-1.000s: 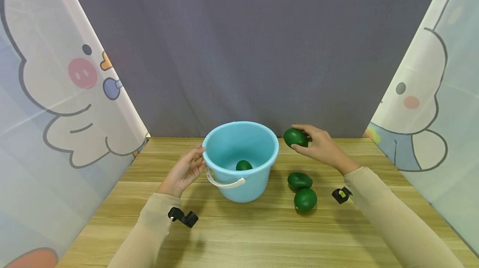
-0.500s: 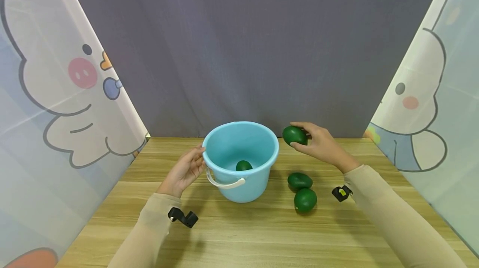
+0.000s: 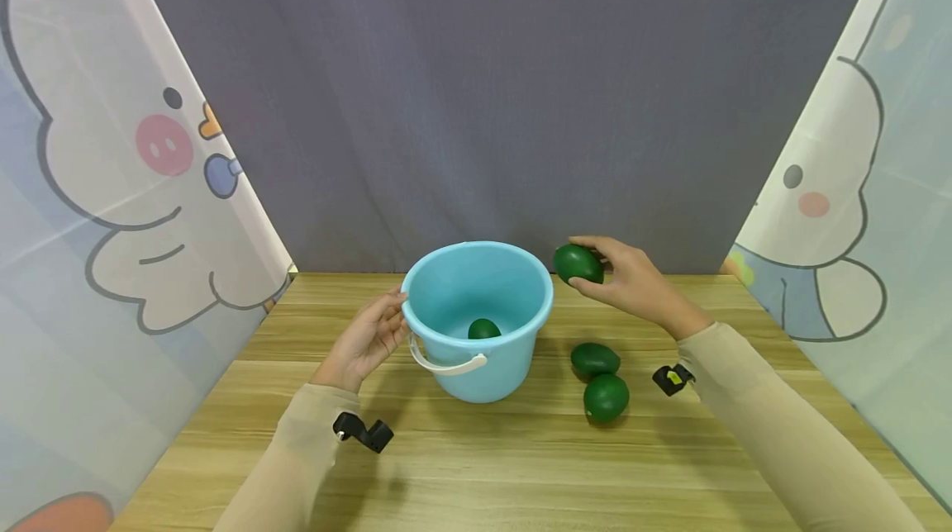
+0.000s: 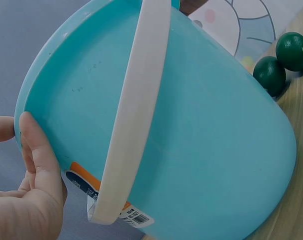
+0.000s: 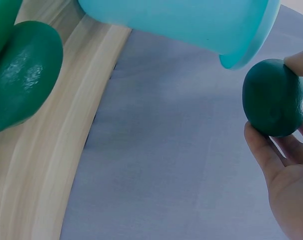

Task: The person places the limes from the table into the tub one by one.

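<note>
Green fruit (image 3: pixel 578 264), oval and smooth, is held in the right hand (image 3: pixel 630 282), its thumb and fingers spread only as wide as the fruit's body and pressed against opposite sides. It hangs off the table just beside the blue bucket (image 3: pixel 487 371), to the right of its mouth, with a small gap between fruit and rim in the right wrist view. That sideways relation seems the one that counts: the bucket's opening lies to the fruit's left, about level with it, and whether the fruit's underside fully clears the lip I cannot tell. Its long axis slants in the head view, one end pointing up and toward the bucket, the other back into the palm.

Of the two hands, the right is plainly nearer the held fruit; the left hand (image 3: pixel 364 344) is on the bucket's opposite side, lightly pinching the rim.

Inside the bucket, one fruit (image 3: pixel 483 328) rests low, partly hidden by the near wall. The white handle (image 3: pixel 449 368) hangs down the bucket's near side, leaving the mouth uncrossed. To the bucket's near right, two more fruits (image 3: pixel 606 398) lie close together on the wooden table (image 3: pixel 461 466), below the right hand's level. Behind the bucket, the table's far edge meets a grey cloth (image 3: pixel 476 86).
</note>
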Tool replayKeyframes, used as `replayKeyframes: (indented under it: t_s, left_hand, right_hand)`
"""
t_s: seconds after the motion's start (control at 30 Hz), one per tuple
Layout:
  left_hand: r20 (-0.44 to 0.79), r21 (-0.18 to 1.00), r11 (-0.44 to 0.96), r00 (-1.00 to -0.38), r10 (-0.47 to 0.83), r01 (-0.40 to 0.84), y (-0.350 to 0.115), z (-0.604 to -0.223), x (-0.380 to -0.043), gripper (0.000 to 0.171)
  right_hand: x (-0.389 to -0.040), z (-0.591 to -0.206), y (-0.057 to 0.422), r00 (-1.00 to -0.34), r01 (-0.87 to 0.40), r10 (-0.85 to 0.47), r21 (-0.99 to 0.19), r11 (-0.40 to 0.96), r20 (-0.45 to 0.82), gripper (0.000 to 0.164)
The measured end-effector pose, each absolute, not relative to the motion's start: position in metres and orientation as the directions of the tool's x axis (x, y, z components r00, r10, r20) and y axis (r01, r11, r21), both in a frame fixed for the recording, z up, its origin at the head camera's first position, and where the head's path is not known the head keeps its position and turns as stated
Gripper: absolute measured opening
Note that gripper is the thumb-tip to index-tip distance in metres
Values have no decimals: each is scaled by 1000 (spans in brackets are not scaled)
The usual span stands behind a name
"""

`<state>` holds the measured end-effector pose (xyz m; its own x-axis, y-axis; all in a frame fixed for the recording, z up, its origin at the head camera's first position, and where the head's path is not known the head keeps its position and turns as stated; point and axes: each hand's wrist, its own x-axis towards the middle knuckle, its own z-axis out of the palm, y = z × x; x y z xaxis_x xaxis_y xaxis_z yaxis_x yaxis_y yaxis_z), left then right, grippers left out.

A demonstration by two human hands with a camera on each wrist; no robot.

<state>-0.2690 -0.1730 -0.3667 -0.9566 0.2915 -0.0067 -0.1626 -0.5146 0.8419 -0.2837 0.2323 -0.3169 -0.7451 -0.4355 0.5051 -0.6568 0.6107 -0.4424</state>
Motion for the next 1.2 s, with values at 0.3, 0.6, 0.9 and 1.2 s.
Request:
replayKeyframes:
  t_s: [0.3, 0.6, 0.9, 1.2]
  left_hand:
    - [-2, 838, -521, -954, 298, -165, -174, -368, -270, 40]
    - [-12, 838, -518, -957, 291, -168, -173, -367, -270, 41]
    - [-7, 835, -524, -956, 295, -168, -173, -368, -270, 41]
    - [-5, 837, -520, -954, 299, -168, -173, -369, -271, 50]
  right_hand:
    - [-284, -313, 226, -745, -659, -443, -449, 603, 498, 64]
    - [-284, -309, 223, -730, -675, -450, -441, 591, 515, 63]
    - [-285, -305, 216, -713, -694, -466, -434, 575, 523, 63]
    - [-286, -302, 210, -692, -718, -492, -430, 547, 529, 62]
